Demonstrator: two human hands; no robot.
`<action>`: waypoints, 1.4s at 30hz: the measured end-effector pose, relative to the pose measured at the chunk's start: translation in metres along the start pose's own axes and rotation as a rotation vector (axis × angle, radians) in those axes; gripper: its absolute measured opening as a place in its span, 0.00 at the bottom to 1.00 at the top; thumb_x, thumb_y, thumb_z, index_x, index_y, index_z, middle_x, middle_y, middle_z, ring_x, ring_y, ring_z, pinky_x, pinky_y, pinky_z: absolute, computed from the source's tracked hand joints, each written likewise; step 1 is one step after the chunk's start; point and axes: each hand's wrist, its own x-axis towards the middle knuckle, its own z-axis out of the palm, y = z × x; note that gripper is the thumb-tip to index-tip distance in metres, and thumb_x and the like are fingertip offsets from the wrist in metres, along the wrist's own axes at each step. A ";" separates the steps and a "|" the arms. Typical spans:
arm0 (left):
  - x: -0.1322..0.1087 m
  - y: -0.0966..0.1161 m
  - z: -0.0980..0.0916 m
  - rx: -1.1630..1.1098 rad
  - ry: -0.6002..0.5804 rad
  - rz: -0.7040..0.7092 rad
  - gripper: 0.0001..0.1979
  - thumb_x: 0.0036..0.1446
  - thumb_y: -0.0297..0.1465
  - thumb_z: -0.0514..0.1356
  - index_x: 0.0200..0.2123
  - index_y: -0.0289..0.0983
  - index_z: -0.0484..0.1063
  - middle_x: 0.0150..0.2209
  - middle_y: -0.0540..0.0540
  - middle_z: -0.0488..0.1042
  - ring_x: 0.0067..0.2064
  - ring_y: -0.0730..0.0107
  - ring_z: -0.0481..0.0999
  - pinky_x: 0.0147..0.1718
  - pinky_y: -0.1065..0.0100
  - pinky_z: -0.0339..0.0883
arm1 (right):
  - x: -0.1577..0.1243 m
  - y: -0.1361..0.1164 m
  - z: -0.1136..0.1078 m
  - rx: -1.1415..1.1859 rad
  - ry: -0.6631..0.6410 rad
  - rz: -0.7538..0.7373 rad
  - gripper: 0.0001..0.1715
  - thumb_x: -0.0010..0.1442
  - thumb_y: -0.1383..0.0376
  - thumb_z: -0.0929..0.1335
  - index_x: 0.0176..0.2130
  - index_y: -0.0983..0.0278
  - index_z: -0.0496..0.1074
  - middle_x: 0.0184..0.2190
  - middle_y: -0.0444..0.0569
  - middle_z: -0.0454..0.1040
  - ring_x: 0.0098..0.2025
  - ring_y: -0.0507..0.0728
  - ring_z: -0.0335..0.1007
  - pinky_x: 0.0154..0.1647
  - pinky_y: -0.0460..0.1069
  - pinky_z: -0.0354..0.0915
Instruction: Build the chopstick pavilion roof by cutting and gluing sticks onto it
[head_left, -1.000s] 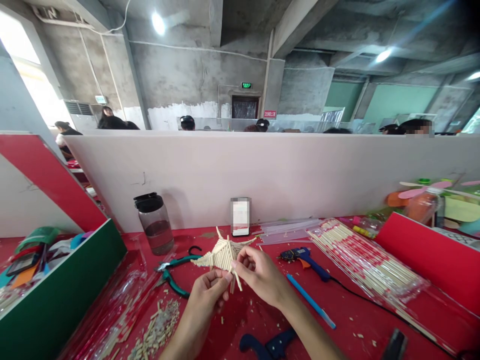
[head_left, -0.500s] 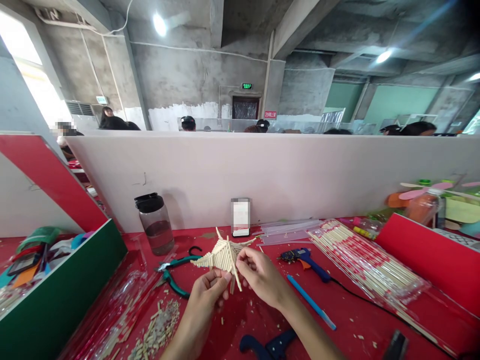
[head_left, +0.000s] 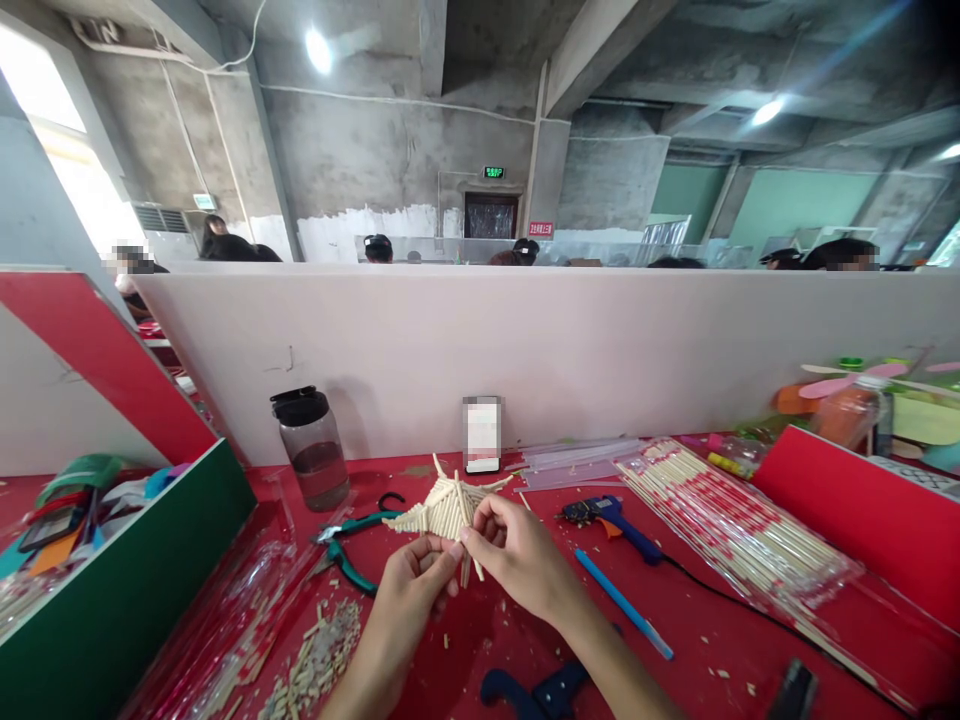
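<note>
A small roof-shaped model of pale wooden sticks (head_left: 442, 505) is held up over the red table (head_left: 697, 640). My left hand (head_left: 409, 595) pinches its lower edge from beneath. My right hand (head_left: 517, 555) is closed on the model's right side, fingertips pressed against the sticks near a loose stick that points down.
Green-handled pliers (head_left: 352, 545) lie left of the model, a dark-lidded jar (head_left: 309, 445) behind them. A blue glue gun (head_left: 611, 520), a blue pen (head_left: 622, 603) and bagged sticks (head_left: 735, 535) lie to the right. Stick offcuts (head_left: 315, 660) litter the near left. A white partition (head_left: 525, 340) stands behind.
My right hand has slid slightly left and down along the model's edge. The model and my left hand have barely shifted.
</note>
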 end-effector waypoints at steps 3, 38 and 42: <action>-0.002 0.001 0.002 -0.008 0.011 -0.002 0.26 0.42 0.52 0.72 0.29 0.35 0.73 0.16 0.54 0.69 0.16 0.80 0.58 0.17 0.76 0.46 | 0.001 0.002 0.003 -0.013 0.022 0.000 0.09 0.61 0.64 0.69 0.30 0.61 0.64 0.23 0.40 0.70 0.26 0.52 0.67 0.27 0.45 0.59; -0.008 -0.001 0.009 -0.276 -0.005 -0.118 0.21 0.41 0.43 0.74 0.31 0.34 0.75 0.18 0.55 0.68 0.16 0.81 0.59 0.15 0.78 0.49 | 0.007 0.012 -0.005 0.204 -0.061 0.035 0.09 0.57 0.64 0.70 0.30 0.61 0.65 0.21 0.38 0.68 0.22 0.51 0.63 0.24 0.45 0.59; -0.010 -0.001 0.010 -0.297 -0.007 -0.121 0.21 0.40 0.43 0.74 0.30 0.34 0.75 0.18 0.56 0.67 0.16 0.82 0.58 0.15 0.78 0.48 | 0.007 0.013 -0.005 0.206 -0.067 0.031 0.08 0.58 0.64 0.70 0.30 0.61 0.65 0.22 0.38 0.68 0.22 0.51 0.63 0.25 0.45 0.59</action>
